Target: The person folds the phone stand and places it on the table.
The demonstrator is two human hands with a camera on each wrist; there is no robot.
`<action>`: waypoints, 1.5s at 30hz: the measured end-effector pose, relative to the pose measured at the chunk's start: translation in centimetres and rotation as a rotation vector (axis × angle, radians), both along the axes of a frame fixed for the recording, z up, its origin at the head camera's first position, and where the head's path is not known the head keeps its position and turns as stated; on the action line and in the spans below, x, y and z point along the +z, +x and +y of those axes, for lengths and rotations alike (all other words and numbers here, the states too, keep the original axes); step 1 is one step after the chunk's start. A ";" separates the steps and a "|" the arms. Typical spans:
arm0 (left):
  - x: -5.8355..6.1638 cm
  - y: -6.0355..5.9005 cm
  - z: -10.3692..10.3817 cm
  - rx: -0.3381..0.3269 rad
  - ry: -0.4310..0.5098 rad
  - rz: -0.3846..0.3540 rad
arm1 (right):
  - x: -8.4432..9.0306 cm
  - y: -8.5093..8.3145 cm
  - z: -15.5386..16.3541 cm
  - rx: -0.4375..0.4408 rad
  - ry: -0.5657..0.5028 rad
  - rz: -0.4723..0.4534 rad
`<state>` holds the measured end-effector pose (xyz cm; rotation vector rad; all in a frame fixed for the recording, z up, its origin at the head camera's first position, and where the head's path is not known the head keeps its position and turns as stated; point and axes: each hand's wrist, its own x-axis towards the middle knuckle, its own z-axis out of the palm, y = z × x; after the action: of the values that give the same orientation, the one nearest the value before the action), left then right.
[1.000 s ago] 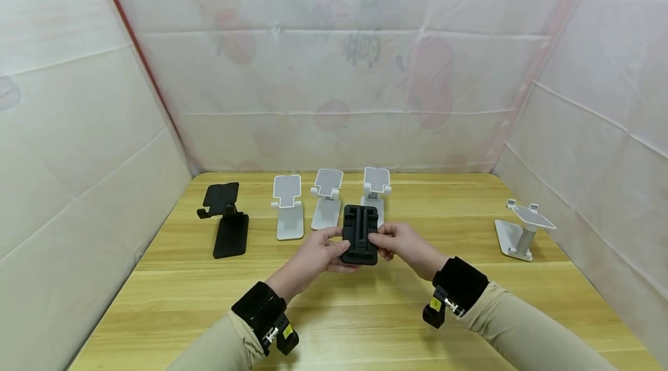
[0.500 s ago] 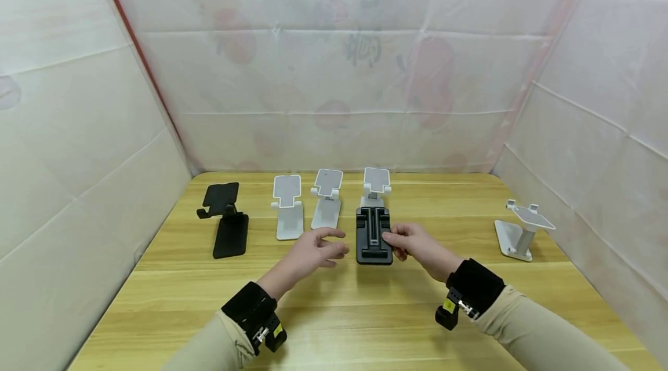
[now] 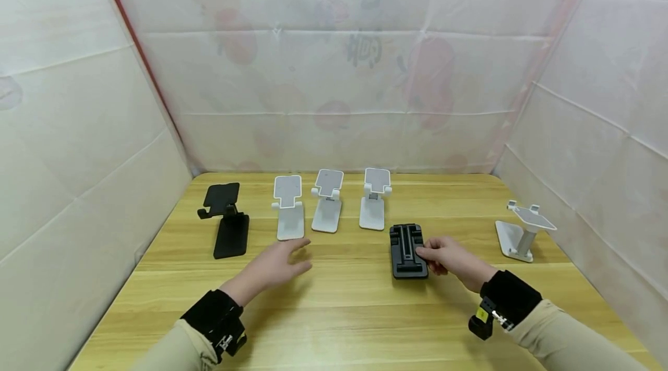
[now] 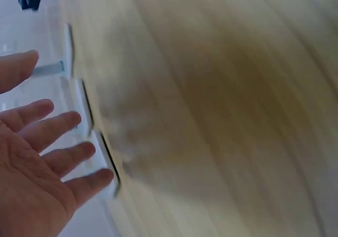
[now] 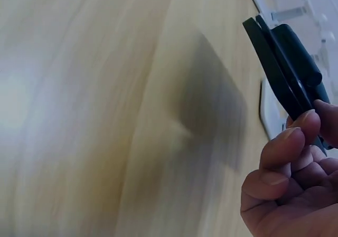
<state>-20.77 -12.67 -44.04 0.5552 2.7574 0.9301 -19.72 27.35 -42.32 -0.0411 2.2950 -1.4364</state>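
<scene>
The right hand [image 3: 443, 257] pinched the folded black phone stand [image 3: 407, 250] at its edge, just above the wooden table [image 3: 334, 313], and seemed best to lower it flat, while the left hand [image 3: 276, 266] hovered with loose, spread fingers, grasping nothing.

Both wrist views were smeared with motion blur. In the left wrist view, the pale stands beside the open left hand [image 4: 37, 158] were only streaks, and the picture's edge cut off the palm. In the right wrist view, the right hand [image 5: 293, 181] hid the near end of the folded black plastic phone stand [image 5: 282, 70], and the frame's edge cut off a white stand behind it.
</scene>
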 end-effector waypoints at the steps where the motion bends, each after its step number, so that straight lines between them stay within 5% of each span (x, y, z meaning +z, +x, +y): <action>1: -0.1 0.1 -0.4 -0.002 -0.032 0.008 | -0.2 0.1 0.4 -0.001 0.001 -0.008; 7: -0.6 0.5 -1.9 -0.014 -0.200 0.040 | -0.8 0.4 2.2 0.025 0.012 -0.038; 13: -0.7 0.9 -2.8 -0.006 -0.263 0.000 | -1.2 0.7 3.2 0.032 0.038 -0.047; 25: -1.1 1.1 -3.5 -0.053 -0.323 -0.016 | -1.8 0.7 4.3 0.060 0.096 -0.062; 45: -1.3 1.2 -3.4 -0.053 -0.319 0.006 | -1.2 1.1 3.3 -0.001 0.369 -0.034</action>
<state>-19.61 -16.10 -45.32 0.5701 2.7996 0.4617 -18.60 30.64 -43.48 0.0938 2.4918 -0.9852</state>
